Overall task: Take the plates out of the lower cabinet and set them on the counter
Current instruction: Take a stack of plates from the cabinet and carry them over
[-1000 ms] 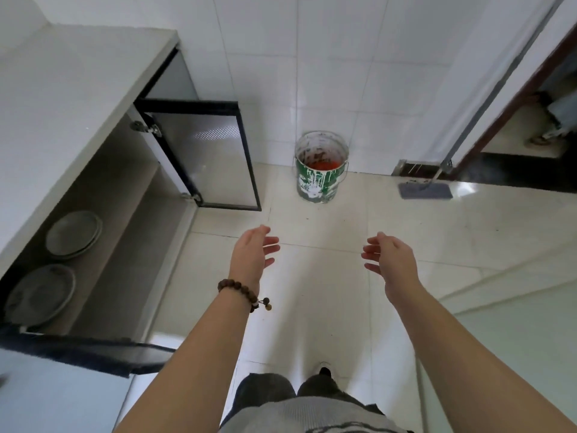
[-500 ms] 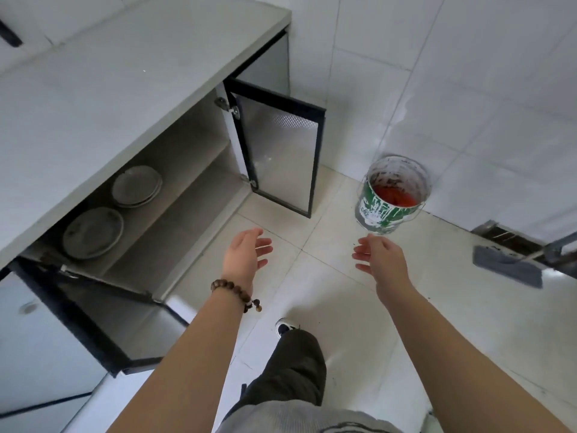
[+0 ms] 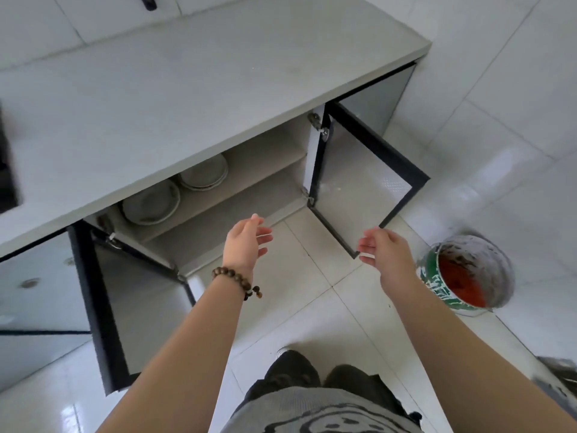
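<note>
Matt pale counter (image 3: 187,76), glossy floor tiles (image 3: 312,295), frosted glass cabinet doors (image 3: 359,179), wooden bead bracelet (image 3: 237,278)

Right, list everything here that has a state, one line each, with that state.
Left black-framed cabinet door: swung open.
Right black-framed cabinet door: swung open.
Two stacks of grey round plates: lying flat on the cabinet shelf, side by side.
Pale grey counter: no plates on it.
Green-and-white paint bucket: upright, lidless, red paint inside.
Left hand: open, holding nothing.
Right hand: open, holding nothing.
</note>
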Demonstrator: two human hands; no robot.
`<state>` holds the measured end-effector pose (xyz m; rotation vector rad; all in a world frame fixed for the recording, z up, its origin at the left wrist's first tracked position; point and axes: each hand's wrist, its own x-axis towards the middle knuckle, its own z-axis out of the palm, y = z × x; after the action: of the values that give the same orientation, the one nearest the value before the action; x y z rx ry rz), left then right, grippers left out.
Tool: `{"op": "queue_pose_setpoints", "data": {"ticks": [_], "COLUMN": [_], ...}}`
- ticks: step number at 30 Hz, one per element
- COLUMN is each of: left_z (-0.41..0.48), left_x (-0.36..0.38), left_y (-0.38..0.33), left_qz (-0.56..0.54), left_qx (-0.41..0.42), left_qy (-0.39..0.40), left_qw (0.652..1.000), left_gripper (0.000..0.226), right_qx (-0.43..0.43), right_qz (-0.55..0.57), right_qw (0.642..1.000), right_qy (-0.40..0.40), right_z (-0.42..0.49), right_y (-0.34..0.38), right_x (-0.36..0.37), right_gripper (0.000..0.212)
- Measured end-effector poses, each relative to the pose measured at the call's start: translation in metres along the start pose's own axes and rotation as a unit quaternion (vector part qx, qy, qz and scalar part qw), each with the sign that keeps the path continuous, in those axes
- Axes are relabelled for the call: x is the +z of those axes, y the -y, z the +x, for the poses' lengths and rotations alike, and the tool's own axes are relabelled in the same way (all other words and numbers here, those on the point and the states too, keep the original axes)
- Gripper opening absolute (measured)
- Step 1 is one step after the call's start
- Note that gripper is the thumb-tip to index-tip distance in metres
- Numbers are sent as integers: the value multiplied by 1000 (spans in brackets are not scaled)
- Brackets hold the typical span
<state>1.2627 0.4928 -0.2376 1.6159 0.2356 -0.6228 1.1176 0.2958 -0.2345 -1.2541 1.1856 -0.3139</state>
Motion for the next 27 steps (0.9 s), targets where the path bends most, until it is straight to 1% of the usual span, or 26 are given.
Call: {"op": "queue_pose_setpoints", "data": {"ticks": [6,10,15,20,24,27], "left_z": [32,65,103,123,136,146], "left_x": [-5,4,19,23,18,13], "left_y": [-14,-32,-60,-74,-67,-56], "left_qz": [-37,-62,-126,-179,-212,-235], "left_qx": [-20,-16,-21,-33,-57,-73], "left_qy": [-71,-120,-194,-252,-280,-293], "left_qw": [997,991,973,951,935,924], "left_gripper": [26,24,23,25,27,27], "right_qx": [5,9,-22,-31,-31,-27], "right_qz": [-34,-69,-129,-159,-190,-216], "right_qw": [997,989,970,949,929,917], "right_qy": [70,129,205,271,316,333], "right_z": [52,103,160,188,198,205], "right_y": [31,57,93,125,129,121], "right_x": [49,86,133,178,206,224], "right_gripper": [25,25,27,28,28,27]}}
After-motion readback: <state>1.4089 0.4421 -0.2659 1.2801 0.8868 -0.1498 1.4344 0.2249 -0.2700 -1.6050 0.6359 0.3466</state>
